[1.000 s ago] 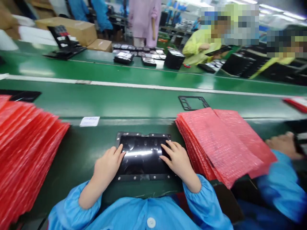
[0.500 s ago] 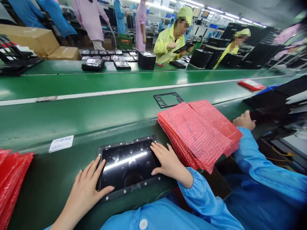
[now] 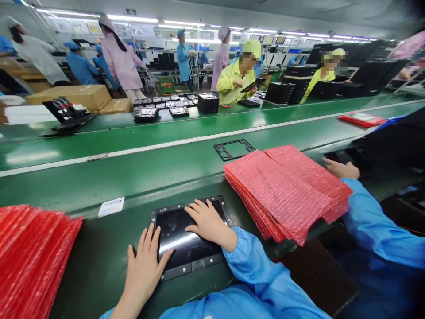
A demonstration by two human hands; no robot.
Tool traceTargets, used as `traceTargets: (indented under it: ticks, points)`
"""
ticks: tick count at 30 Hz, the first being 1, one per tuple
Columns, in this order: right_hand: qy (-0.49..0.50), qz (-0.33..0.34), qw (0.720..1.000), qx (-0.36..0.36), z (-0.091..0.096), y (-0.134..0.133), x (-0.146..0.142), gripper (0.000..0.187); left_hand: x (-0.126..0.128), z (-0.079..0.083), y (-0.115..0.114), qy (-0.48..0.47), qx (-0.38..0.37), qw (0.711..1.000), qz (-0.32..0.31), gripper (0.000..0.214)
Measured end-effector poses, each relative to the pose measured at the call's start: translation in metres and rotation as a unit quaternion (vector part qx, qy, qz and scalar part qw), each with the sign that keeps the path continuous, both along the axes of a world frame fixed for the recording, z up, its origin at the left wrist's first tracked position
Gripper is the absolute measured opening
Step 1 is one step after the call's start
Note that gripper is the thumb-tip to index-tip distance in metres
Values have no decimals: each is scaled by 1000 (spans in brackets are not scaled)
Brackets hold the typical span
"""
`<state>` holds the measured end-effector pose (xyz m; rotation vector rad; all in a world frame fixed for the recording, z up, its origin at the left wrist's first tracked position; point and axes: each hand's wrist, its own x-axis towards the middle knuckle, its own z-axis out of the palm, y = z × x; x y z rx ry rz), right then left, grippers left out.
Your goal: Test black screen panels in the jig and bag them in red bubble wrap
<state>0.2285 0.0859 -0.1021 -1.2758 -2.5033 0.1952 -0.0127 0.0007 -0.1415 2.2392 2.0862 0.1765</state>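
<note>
Head view: fingers spread and unclenched, grasping nothing, right hand (image 3: 207,223) flat on a black glass panel (image 3: 175,230), left hand (image 3: 144,266) at its lower-left edge, seemingly steadying it; panel lying on a green assembly-line bench (image 3: 99,177), between a left stack of red bubble-wrap bags (image 3: 29,252) and a right stack of red bubble-wrap bags (image 3: 282,190), both within easy reach.

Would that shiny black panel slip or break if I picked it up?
The black panel looks stiff, lying flat under the left hand and the right hand. Its glossy face is probably slippery and may be fragile.

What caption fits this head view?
Left hand and right hand rest on black panel on green conveyor, beside red bubble bags.
</note>
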Motion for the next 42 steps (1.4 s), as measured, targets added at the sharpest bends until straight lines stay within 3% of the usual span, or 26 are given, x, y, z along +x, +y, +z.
traceTargets:
  ticks: [4, 8, 11, 14, 16, 18, 21, 23, 25, 27, 31, 36, 42]
  points:
    - [32, -1, 998, 47, -12, 5, -13, 42, 2, -7, 1, -108, 18, 993, 42, 70]
    - [74, -14, 994, 76, -1, -1, -8, 39, 10, 11, 1, -305, 35, 950, 61, 63]
    - [165, -38, 979, 110, 11, -9, 0, 37, 24, 39, -2, -515, 26, 851, 101, 54]
    - [243, -48, 961, 124, 23, -18, 14, 27, 34, 63, -4, -693, -21, 702, 164, 51]
    - [298, -78, 943, 122, 30, -25, 27, 21, 34, 73, -4, -757, -41, 614, 219, 52]
    - [372, -130, 913, 103, 37, -34, 41, 17, 28, 79, -1, -787, -45, 548, 280, 53]
    - [472, -185, 861, 34, 45, -48, 62, 26, 17, 81, 5, -817, -26, 487, 308, 49]
    - [510, -183, 838, -58, 48, -54, 71, 38, 12, 78, 9, -836, -18, 459, 299, 42]
    - [516, -165, 827, -149, 49, -59, 76, 43, 10, 72, 13, -854, -23, 429, 294, 37]
    - [507, -150, 826, -196, 49, -62, 76, 46, 9, 63, 16, -865, -41, 400, 299, 35]
    - [492, -124, 832, -224, 47, -68, 71, 55, 7, 48, 19, -872, -68, 377, 305, 35]
    - [469, -112, 856, -188, 47, -71, 68, 48, 8, 40, 20, -868, -62, 396, 292, 38]
    - [481, -143, 845, -181, 45, -70, 67, 47, 11, 41, 20, -854, -63, 430, 287, 45]
